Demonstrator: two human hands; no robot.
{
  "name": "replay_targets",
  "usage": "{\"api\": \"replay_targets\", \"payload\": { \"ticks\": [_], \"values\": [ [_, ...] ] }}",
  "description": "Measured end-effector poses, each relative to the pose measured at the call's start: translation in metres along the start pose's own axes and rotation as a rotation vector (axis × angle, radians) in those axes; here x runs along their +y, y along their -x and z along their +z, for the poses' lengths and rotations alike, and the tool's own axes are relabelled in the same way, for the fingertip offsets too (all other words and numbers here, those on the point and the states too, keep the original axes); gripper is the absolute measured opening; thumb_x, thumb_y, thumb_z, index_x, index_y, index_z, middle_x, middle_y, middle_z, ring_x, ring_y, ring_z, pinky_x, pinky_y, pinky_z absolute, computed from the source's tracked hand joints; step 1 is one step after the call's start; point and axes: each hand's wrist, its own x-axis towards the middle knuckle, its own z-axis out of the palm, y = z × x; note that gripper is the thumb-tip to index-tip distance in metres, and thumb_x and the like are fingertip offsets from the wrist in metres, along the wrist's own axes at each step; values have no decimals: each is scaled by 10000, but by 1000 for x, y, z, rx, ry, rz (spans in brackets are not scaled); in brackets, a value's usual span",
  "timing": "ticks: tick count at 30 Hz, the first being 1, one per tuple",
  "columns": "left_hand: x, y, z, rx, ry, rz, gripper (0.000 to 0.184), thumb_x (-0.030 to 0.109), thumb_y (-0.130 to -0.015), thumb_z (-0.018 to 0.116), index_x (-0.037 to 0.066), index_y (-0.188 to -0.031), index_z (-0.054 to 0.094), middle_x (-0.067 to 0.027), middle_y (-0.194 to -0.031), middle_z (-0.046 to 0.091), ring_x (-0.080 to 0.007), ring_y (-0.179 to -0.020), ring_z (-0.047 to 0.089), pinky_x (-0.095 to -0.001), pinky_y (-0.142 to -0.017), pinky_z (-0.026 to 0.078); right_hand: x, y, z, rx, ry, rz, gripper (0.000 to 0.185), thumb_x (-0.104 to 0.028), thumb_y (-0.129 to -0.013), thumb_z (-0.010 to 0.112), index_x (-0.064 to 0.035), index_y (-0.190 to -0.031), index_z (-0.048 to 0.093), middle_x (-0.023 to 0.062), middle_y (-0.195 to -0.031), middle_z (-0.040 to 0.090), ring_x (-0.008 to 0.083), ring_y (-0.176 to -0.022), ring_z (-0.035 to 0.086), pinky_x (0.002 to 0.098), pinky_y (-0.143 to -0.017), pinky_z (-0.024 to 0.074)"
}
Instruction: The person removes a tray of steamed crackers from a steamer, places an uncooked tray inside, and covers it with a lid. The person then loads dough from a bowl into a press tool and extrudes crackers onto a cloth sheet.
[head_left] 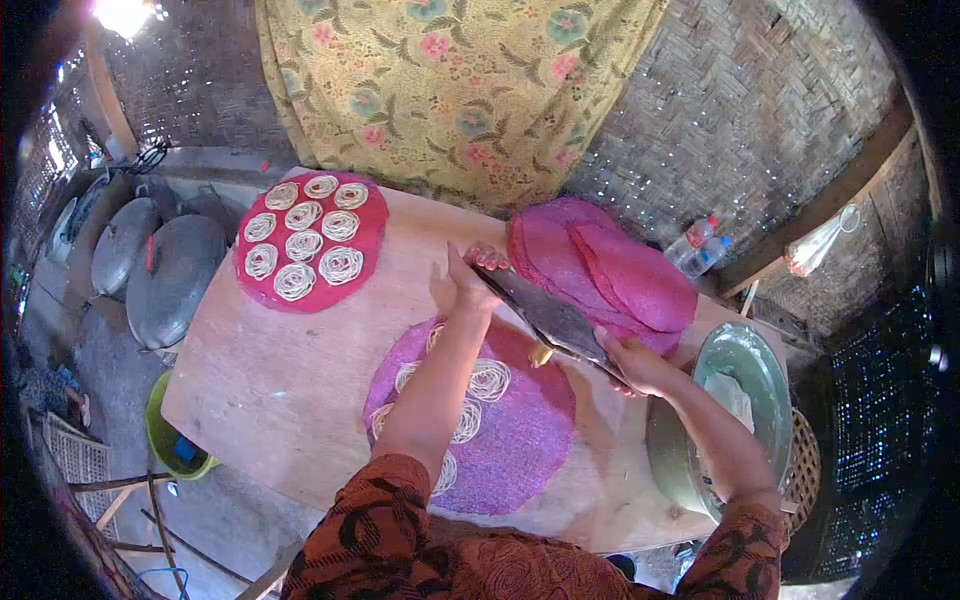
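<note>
My left hand [476,278] is closed round the far left end of a dark wooden hand press [548,318]. Its near right end is gripped by my right hand [640,366]. A small brass-coloured nozzle [540,355] sticks out under the middle of the press. The press is held slantwise above a round purple mat [520,455]. Several pale coils of thin dough strands [489,380] lie on the mat's left and middle part, some partly hidden by my left forearm. Whether a strand hangs from the nozzle, I cannot tell.
A red round mat [375,245] with several coils lies at the table's back left. Folded pink mats [640,270] are piled at the back right. A green basin [780,370] stands at right, plastic bottles [693,240] behind. Dark pans [178,280] and a yellow-green bucket [160,425] are left.
</note>
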Motion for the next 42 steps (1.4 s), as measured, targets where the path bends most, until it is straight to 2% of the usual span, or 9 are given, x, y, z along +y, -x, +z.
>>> {"api": "replay_targets", "payload": {
  "ticks": [7, 10, 12, 16, 23, 32, 35, 40, 42],
  "values": [
    [4, 9, 34, -28, -22, -21, 523, 593, -910, 287, 182, -600, 379, 50, -451, 325, -124, -401, 361, -300, -465, 364, -1, 29, 1, 19, -80, -38, 707, -705, -871, 299, -66, -630, 481, 22, -493, 455, 132, -394, 450, 292, -368, 356],
    [-12, 14, 32, 104, 17, -10, 516, 577, -918, 277, 188, -595, 381, 47, -436, 327, -121, -383, 362, -295, -447, 354, -8, 47, -9, -22, -33, 12, 717, -682, -888, 290, -40, -673, 527, 23, -500, 462, 136, -405, 461, 297, -384, 371],
    [-19, 6, 25, -49, 101, -20, 515, 566, -925, 267, 192, -590, 381, 47, -436, 336, -120, -375, 359, -292, -444, 350, -10, 50, -11, 122, 71, -50, 697, -654, -900, 318, -18, -724, 545, 38, -505, 478, 124, -397, 460, 285, -371, 361],
    [-8, 1, 38, -79, 13, -16, 528, 569, -924, 254, 190, -579, 379, 50, -436, 343, -116, -377, 362, -288, -444, 349, -3, 32, -3, 195, 60, -150, 705, -643, -906, 320, -7, -702, 545, 34, -495, 471, 123, -393, 461, 288, -368, 361],
    [-6, 22, 31, -25, -60, 22, 499, 519, -932, 253, 198, -565, 361, 65, -430, 326, -96, -375, 334, -242, -429, 321, -1, 41, 2, 83, -24, -56, 676, -630, -906, 350, -25, -667, 535, 17, -476, 449, 120, -387, 445, 284, -364, 344],
    [1, 0, -10, -64, -29, 8, 513, 528, -928, 255, 199, -544, 342, 69, -415, 302, -98, -358, 325, -248, -428, 319, 16, -9, 10, 240, 152, -194, 650, -602, -911, 384, -12, -765, 617, 28, -481, 443, 133, -439, 460, 331, -425, 367],
    [23, 9, -23, -51, -68, 36, 519, 535, -927, 254, 200, -539, 337, 69, -413, 297, -97, -351, 321, -248, -424, 316, 15, -22, 23, 229, 207, -249, 693, -636, -887, 381, -2, -805, 646, 70, -531, 524, 192, -521, 551, 369, -528, 437],
    [33, 49, -12, 194, -69, 106, 539, 557, -929, 220, 188, -554, 338, 64, -415, 277, -107, -366, 315, -281, -448, 322, 11, -10, 15, -159, 12, -61, 652, -645, -896, 362, -58, -720, 587, 4, -519, 466, 106, -401, 431, 290, -365, 355],
    [36, 55, 1, 94, -12, 93, 541, 583, -927, 244, 177, -587, 352, 41, -449, 312, -138, -418, 353, -310, -513, 369, 8, 6, -2, -213, -89, -70, 649, -658, -891, 357, -69, -731, 578, -12, -519, 449, 82, -387, 392, 263, -347, 315]
  ]
}}
